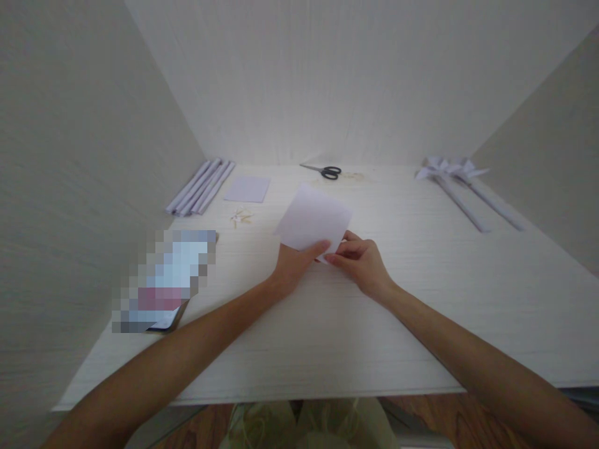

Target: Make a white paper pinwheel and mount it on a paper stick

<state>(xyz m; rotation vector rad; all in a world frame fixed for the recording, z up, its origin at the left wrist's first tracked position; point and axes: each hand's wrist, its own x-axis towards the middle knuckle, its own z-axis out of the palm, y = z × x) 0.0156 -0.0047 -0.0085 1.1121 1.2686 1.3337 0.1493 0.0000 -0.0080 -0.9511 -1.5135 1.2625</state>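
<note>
A: Paper first. Where does the white paper sheet [312, 219] sit in the head view?

B: Near the middle of the white table [421, 299], raised at its near corner and tilted up and away from the person. Both hands meet at that near corner.

A: And the fingers?

B: The left hand [294, 265] has its thumb laid over the sheet's lower edge, the other fingers under the paper, so it pinches the sheet. The right hand [360, 260] has its fingertips drawn together on the same corner from the right side. I think it nips a small fold there, though the spot is too small to tell for sure.

A: Which way does the sheet lie from the fingers?

B: Up and to the left of them, stretching toward the back wall. Its long edges run on a slant from near left to far right. Both hands are touching it; neither is nearer.

A: What else is about?

B: Black-handled scissors [327, 171] lie at the back, well apart from the hands. A bundle of rolled paper tubes [200, 187] lies at the back left with a flat paper square [247, 188] just beside it, and small scraps [241, 217] in front. At the back right lie folded paper pinwheels on sticks [461, 187]. A blurred-out flat object [163, 280] rests near the left forearm.
</note>
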